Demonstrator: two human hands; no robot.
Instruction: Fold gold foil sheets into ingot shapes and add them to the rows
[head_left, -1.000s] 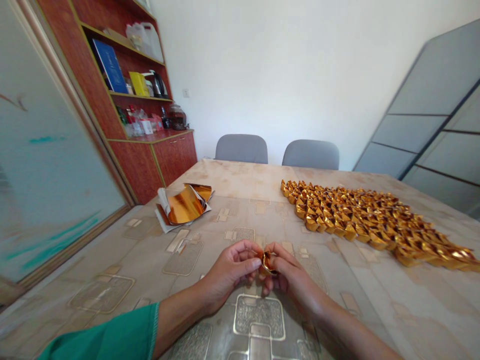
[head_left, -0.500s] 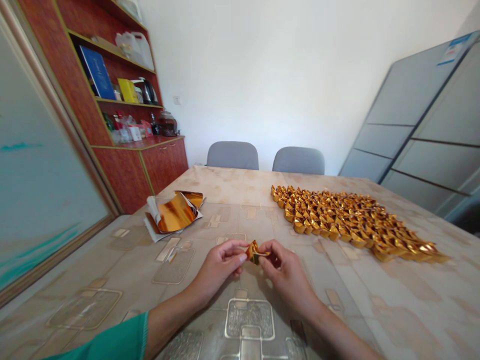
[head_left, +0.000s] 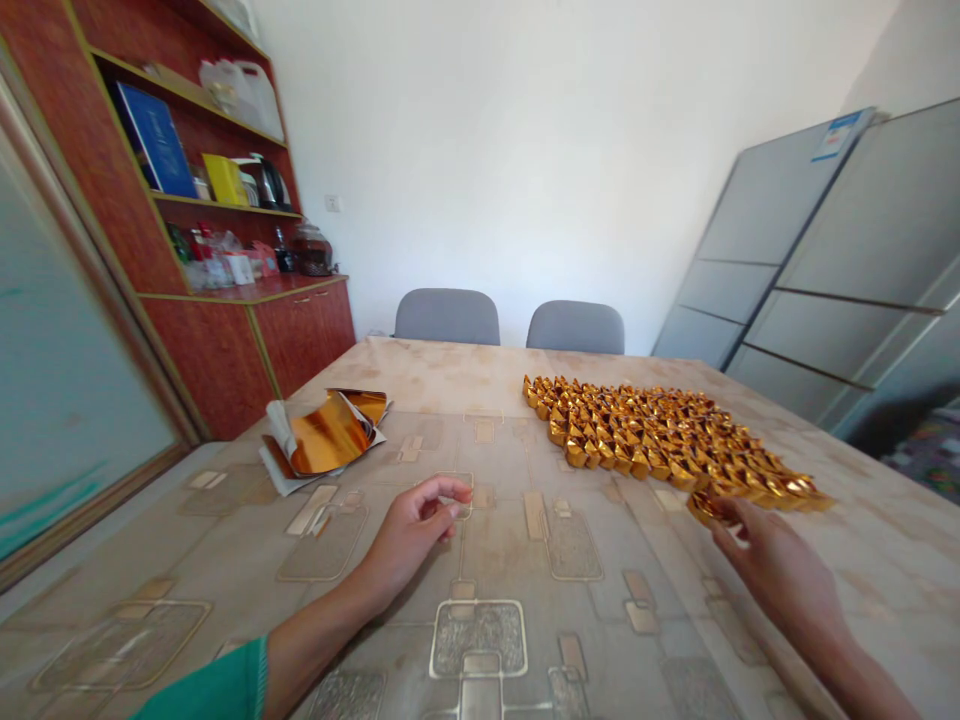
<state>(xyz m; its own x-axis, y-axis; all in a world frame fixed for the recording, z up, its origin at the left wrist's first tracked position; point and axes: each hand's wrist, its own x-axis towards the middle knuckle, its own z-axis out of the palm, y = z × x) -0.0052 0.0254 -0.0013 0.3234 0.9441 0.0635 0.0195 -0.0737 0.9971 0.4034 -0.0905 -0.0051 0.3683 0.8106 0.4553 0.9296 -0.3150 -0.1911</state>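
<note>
My right hand (head_left: 772, 560) pinches a folded gold paper ingot (head_left: 702, 506) at the near edge of the rows of gold paper ingots (head_left: 645, 430). Its fingertips cover part of that piece, and I cannot tell whether it rests on the table. Over the middle of the table my left hand (head_left: 424, 515) is loosely curled, thumb and fingers apart, with nothing in it. Left of that hand lies a loose stack of gold foil paper sheets (head_left: 330, 435) with white backs, some of them curled.
The table (head_left: 510, 550) has a patterned cover under a clear sheet. Two grey chairs (head_left: 447, 316) stand at its far side. A red wooden cabinet (head_left: 300, 335) with filled shelves is at the left, and a grey fridge (head_left: 739, 220) stands at the right.
Both hands held the gold paper ingot between them before. My left hand has let go, and my right hand has carried the piece right to the rows. The view has turned slightly right.
</note>
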